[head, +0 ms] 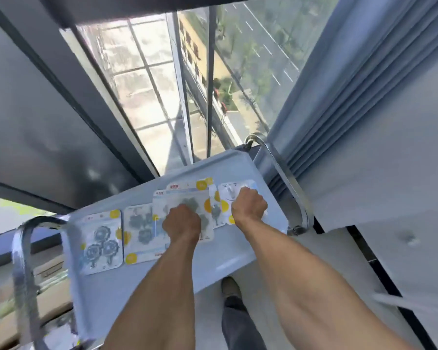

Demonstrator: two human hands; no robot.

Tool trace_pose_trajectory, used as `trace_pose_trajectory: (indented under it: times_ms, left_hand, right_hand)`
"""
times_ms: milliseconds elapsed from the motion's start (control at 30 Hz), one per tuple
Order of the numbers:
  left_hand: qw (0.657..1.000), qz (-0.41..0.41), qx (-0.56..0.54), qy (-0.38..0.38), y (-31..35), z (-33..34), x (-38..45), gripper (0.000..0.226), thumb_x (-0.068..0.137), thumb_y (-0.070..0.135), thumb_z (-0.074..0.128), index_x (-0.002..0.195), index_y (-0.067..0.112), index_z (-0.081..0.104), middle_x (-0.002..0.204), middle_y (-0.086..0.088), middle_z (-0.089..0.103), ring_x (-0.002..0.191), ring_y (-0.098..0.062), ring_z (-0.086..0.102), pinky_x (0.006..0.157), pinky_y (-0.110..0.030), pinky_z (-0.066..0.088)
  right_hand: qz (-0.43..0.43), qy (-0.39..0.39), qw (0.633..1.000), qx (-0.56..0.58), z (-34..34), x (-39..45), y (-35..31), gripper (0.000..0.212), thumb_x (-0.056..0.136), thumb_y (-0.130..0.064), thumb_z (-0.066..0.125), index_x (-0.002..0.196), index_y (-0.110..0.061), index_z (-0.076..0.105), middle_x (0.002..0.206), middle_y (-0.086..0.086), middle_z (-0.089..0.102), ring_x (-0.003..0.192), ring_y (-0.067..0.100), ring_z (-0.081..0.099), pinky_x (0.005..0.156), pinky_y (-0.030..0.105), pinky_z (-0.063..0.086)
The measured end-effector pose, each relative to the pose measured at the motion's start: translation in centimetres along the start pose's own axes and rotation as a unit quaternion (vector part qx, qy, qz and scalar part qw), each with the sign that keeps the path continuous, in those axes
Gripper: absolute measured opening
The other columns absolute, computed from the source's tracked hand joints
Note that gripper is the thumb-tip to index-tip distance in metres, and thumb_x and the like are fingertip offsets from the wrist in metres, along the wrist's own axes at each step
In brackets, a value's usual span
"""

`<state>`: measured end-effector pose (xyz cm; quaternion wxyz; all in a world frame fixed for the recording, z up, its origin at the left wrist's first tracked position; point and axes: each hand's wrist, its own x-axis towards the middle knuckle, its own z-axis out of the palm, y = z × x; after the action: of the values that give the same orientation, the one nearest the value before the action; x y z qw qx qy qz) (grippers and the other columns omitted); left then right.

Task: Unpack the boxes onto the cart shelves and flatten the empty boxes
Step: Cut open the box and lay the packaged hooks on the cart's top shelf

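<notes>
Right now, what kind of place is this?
Probably an upper-floor office or stockroom, not a shop floor. A tall glass window looks down on a street, pleated grey curtains hang beside it, and a pale blue metal cart shelf holds clear plastic retail packets.

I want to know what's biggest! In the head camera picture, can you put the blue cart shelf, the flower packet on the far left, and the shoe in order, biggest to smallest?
1. Blue cart shelf, by far the largest.
2. Flower packet on the far left.
3. Shoe, which looks smallest, but it sits lower and farther from the camera and is partly hidden under the shelf, so that ranking is unsure.
</notes>
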<state>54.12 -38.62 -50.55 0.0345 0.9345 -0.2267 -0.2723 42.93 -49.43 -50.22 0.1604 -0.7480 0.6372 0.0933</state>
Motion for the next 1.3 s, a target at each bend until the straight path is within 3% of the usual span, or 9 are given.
trace_pose_trajectory:
  times_ms: [100,300,467,700,900,1133,1300]
  left_hand:
    - [0.999,-0.017,0.017,-0.021,2.4,2.0,1.8,0.02,0.089,0.022,0.056,0.102,0.014,0.069,0.104,-0.008,0.069,0.097,-0.029,0.068,0.07,-0.03,0.045]
    - [0.998,-0.041,0.032,-0.033,5.0,5.2,4.0,0.02,0.092,0.03,0.057,0.099,0.016,0.069,0.1,-0.006,0.07,0.094,-0.027,0.069,0.063,-0.027,0.039]
    - [0.998,-0.042,0.028,-0.031,6.7,5.8,5.1,0.027,0.093,0.034,0.055,0.104,0.014,0.069,0.105,-0.008,0.069,0.1,-0.029,0.067,0.071,-0.029,0.042]
    - [0.998,-0.043,0.024,-0.03,6.1,7.2,0.5,0.025,0.091,0.028,0.05,0.093,0.012,0.07,0.095,-0.008,0.07,0.09,-0.028,0.069,0.064,-0.027,0.037]
    - [0.997,-0.01,0.026,-0.078,6.7,9.4,-2.9,0.026,0.094,0.031,0.047,0.097,0.013,0.066,0.101,-0.007,0.067,0.096,-0.027,0.066,0.068,-0.03,0.036]
    - [0.999,-0.038,0.002,-0.007,10.0,6.9,2.0,0.025,0.092,0.031,0.054,0.093,0.012,0.07,0.097,-0.009,0.07,0.093,-0.031,0.068,0.067,-0.03,0.042]
    - [0.995,-0.093,0.037,0.002,7.3,6.7,4.3,0.022,0.091,0.028,0.057,0.099,0.012,0.07,0.101,-0.009,0.07,0.097,-0.03,0.068,0.068,-0.03,0.039]
  right_hand:
    - [-0.005,-0.005,1.0,-0.008,1.1,3.6,0.5,0.027,0.089,-0.011,0.056,0.115,-0.016,0.062,0.116,0.006,0.064,0.105,0.026,0.065,0.078,0.031,0.046]
    - [-0.019,-0.027,0.999,-0.04,3.3,8.2,1.4,0.025,0.093,-0.01,0.054,0.115,-0.015,0.062,0.117,0.008,0.064,0.105,0.026,0.065,0.079,0.032,0.048]
    - [-0.024,-0.055,0.997,-0.049,4.4,9.7,2.1,0.022,0.091,-0.011,0.056,0.112,-0.015,0.063,0.115,0.008,0.065,0.105,0.026,0.065,0.078,0.031,0.049]
    - [0.003,-0.06,0.998,0.021,4.0,9.2,1.5,0.024,0.092,-0.012,0.049,0.11,-0.009,0.064,0.117,0.013,0.064,0.11,0.032,0.06,0.086,0.037,0.046]
    - [-0.002,-0.045,0.998,0.043,2.4,9.2,0.2,0.027,0.096,-0.014,0.041,0.116,-0.008,0.058,0.124,0.014,0.057,0.116,0.034,0.054,0.092,0.04,0.041]
    - [-0.007,-0.047,0.996,0.076,2.7,9.0,2.1,0.033,0.094,-0.019,0.047,0.123,-0.006,0.054,0.125,0.017,0.055,0.116,0.035,0.052,0.092,0.04,0.042]
    - [-0.068,-0.086,0.992,0.059,4.2,8.9,2.7,0.038,0.093,-0.011,0.045,0.131,-0.009,0.049,0.135,0.016,0.048,0.119,0.036,0.051,0.09,0.04,0.044]
